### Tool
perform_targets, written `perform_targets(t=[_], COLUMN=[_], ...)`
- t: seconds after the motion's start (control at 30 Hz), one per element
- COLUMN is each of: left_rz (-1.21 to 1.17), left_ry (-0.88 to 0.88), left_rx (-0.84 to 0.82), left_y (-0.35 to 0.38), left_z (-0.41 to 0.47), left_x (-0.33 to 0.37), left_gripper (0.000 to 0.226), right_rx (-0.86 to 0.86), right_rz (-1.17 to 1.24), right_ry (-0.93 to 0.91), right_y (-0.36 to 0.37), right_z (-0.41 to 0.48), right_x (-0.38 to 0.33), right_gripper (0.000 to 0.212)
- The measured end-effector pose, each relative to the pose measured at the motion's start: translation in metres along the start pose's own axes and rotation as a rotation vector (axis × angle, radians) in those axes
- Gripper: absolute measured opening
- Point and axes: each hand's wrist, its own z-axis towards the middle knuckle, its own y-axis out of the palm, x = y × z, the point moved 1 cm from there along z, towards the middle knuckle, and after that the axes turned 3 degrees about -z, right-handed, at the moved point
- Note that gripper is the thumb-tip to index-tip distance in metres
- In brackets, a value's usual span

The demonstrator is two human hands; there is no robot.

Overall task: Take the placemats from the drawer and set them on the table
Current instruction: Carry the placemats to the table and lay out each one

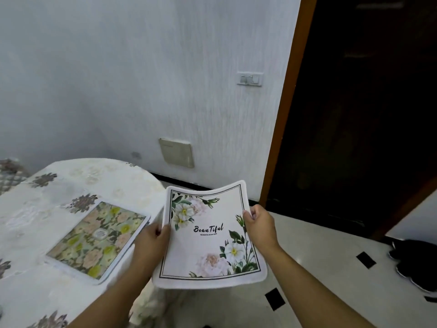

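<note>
Two hands: a left hand and a right hand. Two placemats: one white placemat between them, one green placemat beside the left hand. One table. Beyond the hands, one switch plate and one cover plate.

Only the person's two arms show. The left hand and the right hand are bare. The left forearm and the right forearm are bare as well, uncovered from the wrist down to where the bottom edge of the view cuts them off. Both forearms are slim and smooth and narrow toward the wrist. The knuckles and thumbs are plain to see, but the fingertips are too soft with blur to tell the nails.
</note>
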Motion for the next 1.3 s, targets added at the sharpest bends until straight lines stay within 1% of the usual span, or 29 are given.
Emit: perform_targets(t=[0.13, 0.27, 0.4, 0.5, 0.63, 0.77, 0.9, 0.97, 1.1, 1.2, 1.3], left_rz=[-0.081, -0.136, -0.160, -0.174, -0.176, -0.171, -0.203, -0.205, -0.239, -0.229, -0.245], left_ry=[0.030, 0.015, -0.024, -0.053, -0.102, -0.215, -0.321, -0.373, -0.478, -0.507, -0.523], left_rx=[0.031, 0.027, 0.066, 0.101, 0.192, 0.318, 0.451, 0.508, 0.655, 0.731, 0.803], left_y=[0.028, 0.057, 0.081, 0.097, 0.117, 0.135, 0.142, 0.140, 0.129, 0.117, 0.103], left_z=[0.055, 0.116, 0.166, 0.199, 0.245, 0.285, 0.304, 0.311, 0.327, 0.346, 0.379], left_x=[0.024, 0.041, 0.058, 0.075, 0.085, 0.098, 0.121, 0.130, 0.126, 0.115, 0.093], left_gripper=[0.040, 0.028, 0.029, 0.028, 0.032, 0.030, 0.028, 0.027, 0.026, 0.026, 0.026], right_rx=[0.035, 0.065, 0.013, -0.055, -0.129, -0.240, -0.380, -0.454, -0.594, -0.680, -0.730], right_rz=[-0.057, -0.127, -0.143, -0.143, -0.134, -0.128, -0.124, -0.136, -0.146, -0.133, -0.136], right_ry=[-0.001, -0.003, 0.006, -0.006, -0.036, -0.120, -0.220, -0.273, -0.405, -0.456, -0.479], right_y=[0.000, -0.006, 0.000, 0.015, 0.042, 0.073, 0.104, 0.124, 0.174, 0.215, 0.258], right_z=[0.068, 0.141, 0.205, 0.252, 0.330, 0.421, 0.490, 0.513, 0.542, 0.556, 0.572], right_x=[0.002, -0.003, -0.011, -0.017, -0.018, -0.027, -0.054, -0.070, -0.108, -0.135, -0.158], right_gripper=[0.029, 0.033, 0.033, 0.031, 0.029, 0.032, 0.032, 0.031, 0.031, 0.029, 0.029])
